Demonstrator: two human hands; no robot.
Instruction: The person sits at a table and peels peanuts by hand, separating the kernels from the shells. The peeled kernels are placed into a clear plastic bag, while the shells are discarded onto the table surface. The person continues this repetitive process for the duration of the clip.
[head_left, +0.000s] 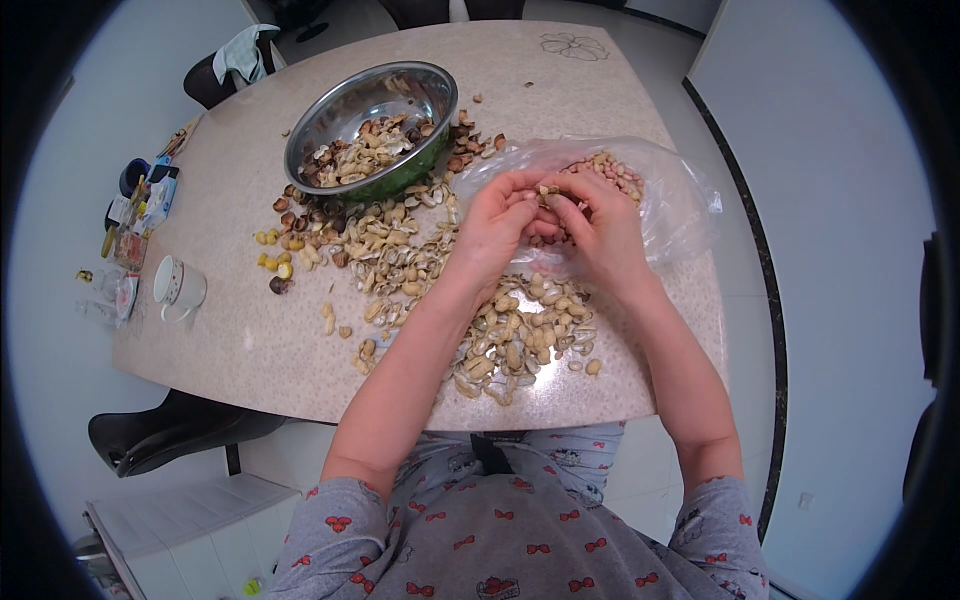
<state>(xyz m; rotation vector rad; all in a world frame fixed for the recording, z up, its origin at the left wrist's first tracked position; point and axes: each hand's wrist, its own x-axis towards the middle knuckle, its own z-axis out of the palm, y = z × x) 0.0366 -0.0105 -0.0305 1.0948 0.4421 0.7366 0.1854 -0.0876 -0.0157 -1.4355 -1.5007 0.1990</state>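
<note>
My left hand (501, 221) and my right hand (596, 217) meet above a clear plastic bag (675, 202). Between their fingertips is a small piece of peanut shell (547, 192); both hands appear to pinch it. Shelled pink peanuts (619, 176) lie on the bag, partly hidden beneath the hands. Peanut shells and pods (517, 337) are heaped on the table between my forearms, and more shells (390, 240) spread to the left. A steel bowl (296, 131) behind them holds peanut shells and brown husks (367, 154).
Yellow chestnut-like pieces (277, 262) and brown husks lie left of the shells on the table (240, 330). A white mug (180, 289) stands farther left, near bottles and packets (131, 251) at the edge. Black chairs (180, 431) flank the table.
</note>
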